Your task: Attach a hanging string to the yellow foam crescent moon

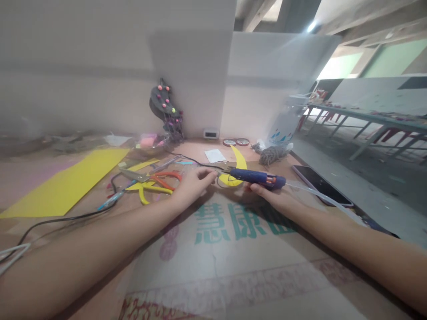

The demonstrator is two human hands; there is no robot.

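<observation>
My right hand point(262, 191) is wrapped round a blue hot glue gun point(250, 176), whose nozzle points left. A clear glue stick point(310, 191) sticks out of its rear end. My left hand point(200, 178) is closed in a pinch close to the nozzle; what its fingertips hold is too small to make out. Behind and partly under the glue gun lies a yellow crescent moon cutout point(239, 159). Left of my left hand, orange-handled scissors point(167, 178) and yellow-handled pliers point(147, 191) rest on the table.
A yellow sheet point(73, 178) lies at the left, with a black cord point(66, 218) crossing in front. A decorated grey crescent point(162, 104) stands against the wall. Grey yarn point(273, 154) and a phone point(322, 184) are at the right. A small digital display point(211, 134) stands at the back.
</observation>
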